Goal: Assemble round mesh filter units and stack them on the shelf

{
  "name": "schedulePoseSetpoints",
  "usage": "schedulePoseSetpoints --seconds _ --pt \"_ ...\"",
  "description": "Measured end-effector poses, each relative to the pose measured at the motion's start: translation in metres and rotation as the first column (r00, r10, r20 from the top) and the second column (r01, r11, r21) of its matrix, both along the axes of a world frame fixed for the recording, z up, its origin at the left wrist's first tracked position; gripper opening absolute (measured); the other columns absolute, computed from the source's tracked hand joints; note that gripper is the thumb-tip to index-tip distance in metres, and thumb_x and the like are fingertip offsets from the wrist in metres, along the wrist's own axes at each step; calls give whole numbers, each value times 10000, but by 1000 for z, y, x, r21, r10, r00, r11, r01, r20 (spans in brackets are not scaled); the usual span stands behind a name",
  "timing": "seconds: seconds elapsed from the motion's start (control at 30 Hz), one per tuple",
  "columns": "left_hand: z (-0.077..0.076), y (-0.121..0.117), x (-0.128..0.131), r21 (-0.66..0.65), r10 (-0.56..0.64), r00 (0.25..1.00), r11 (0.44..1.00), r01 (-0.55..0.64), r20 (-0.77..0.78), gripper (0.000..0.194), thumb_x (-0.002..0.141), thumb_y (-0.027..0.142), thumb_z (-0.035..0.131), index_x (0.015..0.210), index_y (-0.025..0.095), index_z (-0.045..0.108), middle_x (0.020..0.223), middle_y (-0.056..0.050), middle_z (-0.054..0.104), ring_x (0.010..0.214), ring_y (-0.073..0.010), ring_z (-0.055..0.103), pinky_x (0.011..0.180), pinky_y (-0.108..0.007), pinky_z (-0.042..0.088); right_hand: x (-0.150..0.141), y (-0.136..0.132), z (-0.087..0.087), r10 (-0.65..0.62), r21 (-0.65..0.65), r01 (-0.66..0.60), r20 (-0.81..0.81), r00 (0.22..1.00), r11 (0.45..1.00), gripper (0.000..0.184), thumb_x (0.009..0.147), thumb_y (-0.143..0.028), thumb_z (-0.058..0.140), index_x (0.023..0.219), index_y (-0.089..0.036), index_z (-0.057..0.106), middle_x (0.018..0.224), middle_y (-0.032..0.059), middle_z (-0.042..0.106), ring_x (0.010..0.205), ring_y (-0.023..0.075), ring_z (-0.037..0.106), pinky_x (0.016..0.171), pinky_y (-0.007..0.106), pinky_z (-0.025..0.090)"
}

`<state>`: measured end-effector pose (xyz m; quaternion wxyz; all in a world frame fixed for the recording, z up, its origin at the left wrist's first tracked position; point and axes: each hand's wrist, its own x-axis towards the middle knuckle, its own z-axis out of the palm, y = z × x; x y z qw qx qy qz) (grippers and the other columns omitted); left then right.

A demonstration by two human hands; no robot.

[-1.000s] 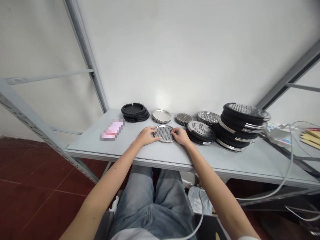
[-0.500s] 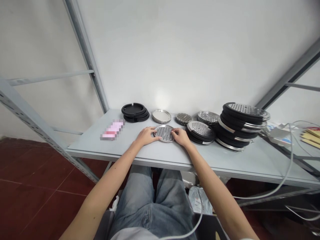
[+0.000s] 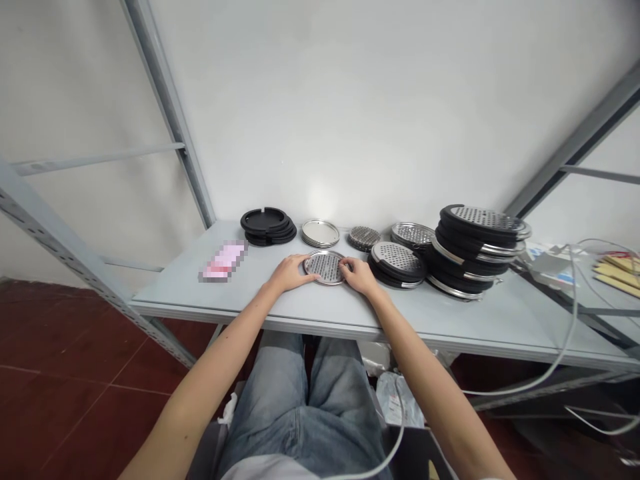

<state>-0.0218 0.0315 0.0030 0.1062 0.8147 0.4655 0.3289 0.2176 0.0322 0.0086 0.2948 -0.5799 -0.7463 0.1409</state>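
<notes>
While little has changed in a second, your left hand (image 3: 288,273) and right hand (image 3: 359,275) clasp opposite edges of the perforated metal disc (image 3: 327,267) at center frame, work apparently staying there.

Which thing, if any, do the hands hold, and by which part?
A round perforated metal plate, by its rim: left hand at the left side; right hand at the right, its exact grip unclear.
</notes>
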Motion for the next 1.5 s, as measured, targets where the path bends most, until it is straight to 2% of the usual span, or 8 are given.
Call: schedulePoseSetpoints --seconds 0.27,0.43,0.57,0.93,1.17,1.23,1.33,1.5 --pt "2 -4 -1 75 -9 1000 997 10 -10 478 732 515 737 1087 196 706 1089 -85 705 1048 -268 638 965 -380 491 3 6 -8 -56 65 58 -39 998 996 191 857 -188 535 903 -132 712 1317 154 590 1226 222 553 1083 312 356" --pt "3 -7 0 50 -112 993 992 114 -36 581 758 496 716 1251 199 637 1303 -88 628 1250 -271 548 1084 -381 416 3 7 -10 -59 66 61 -31 998 996 252 899 -239 501 954 -118 714 1307 171 581 1224 232 548 1089 328 358" --pt "2 -7 -1 -13 -115 993 993 115 -25 598 779 503 692 1300 223 606 1343 -67 606 1252 -258 554 1084 -366 416 3 8 -11 -42 90 46 -43 998 995 286 921 -276 482 977 -115 712 1252 169 616 1180 227 570 1074 328 371" --pt "-2 1 -2 72 121 992 990 -118 -27 632 626 630 772 1055 169 726 1068 -111 723 1047 -301 635 963 -400 480 2 4 -13 -57 135 69 -93 994 988 313 895 -289 505 1119 -123 647 1094 128 695 977 228 635 928 354 466" --pt "0 0 -3 36 53 985 998 -60 164 317 808 479 669 916 191 744 948 -63 742 933 -234 671 893 -353 511 2 -1 -11 -111 36 110 22 994 993 395 797 -206 566 1181 -144 627 1136 138 681 1073 269 618 941 375 476" --pt "0 -1 -4 32 23 979 999 -30 202 283 843 449 634 890 190 741 920 -58 742 904 -215 678 883 -341 518 5 1 -12 -65 34 65 21 998 997 431 777 -141 535 1199 -145 619 1156 133 677 1088 262 617 969 373 470" --pt "0 -1 -4 59 -33 981 998 21 194 324 811 448 675 992 183 724 1062 -82 719 1027 -232 653 963 -360 493 7 6 -18 81 72 -80 -7 997 994 489 752 -50 470 1208 -145 616 1211 115 663 1176 247 583 1055 387 423" --pt "0 -1 -5 23 -101 994 995 100 42 671 718 535 740 1258 156 614 1318 -134 606 1234 -294 546 1080 -420 413 9 13 -26 217 137 -205 -78 973 969 541 731 1 433 1207 -175 623 1327 84 605 1369 231 420 1150 431 325"
